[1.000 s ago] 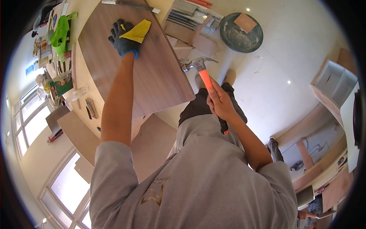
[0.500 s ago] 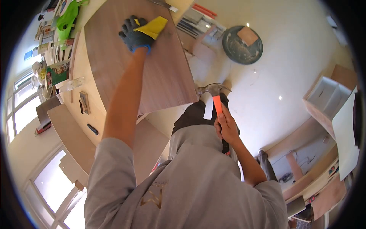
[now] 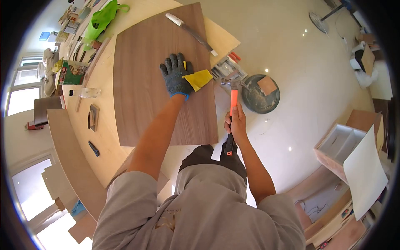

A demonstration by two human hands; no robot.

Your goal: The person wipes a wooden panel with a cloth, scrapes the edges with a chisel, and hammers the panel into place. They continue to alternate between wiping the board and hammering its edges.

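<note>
My left hand [image 3: 176, 77], in a dark grey knit glove with a blue cuff, lies palm down on a wood-grain panel [image 3: 141, 62], fingers spread. A folded yellow sheet [image 3: 198, 80] is tucked under its thumb and sticks out to the right. My bare right hand [image 3: 237, 122] grips a claw hammer [image 3: 234, 100] by its orange and black handle. The hammer's head points away from me, just off the panel's right edge. A long flat tool with a white handle [image 3: 189, 33] lies across the panel's far right corner.
Under the panel is a light wooden bench [image 3: 104, 121], with a box cutter [image 3: 93, 148], a plastic bottle [image 3: 87, 92] and a green bag [image 3: 102, 18]. A round dark tub [image 3: 261, 102] stands on the floor at right. Farther right is a white-lined drawer box [image 3: 339, 141].
My view has shifted, showing more of the panel's far end. The hammer has risen from near my legs to beside the panel's right edge. The yellow sheet stays with my left hand.
</note>
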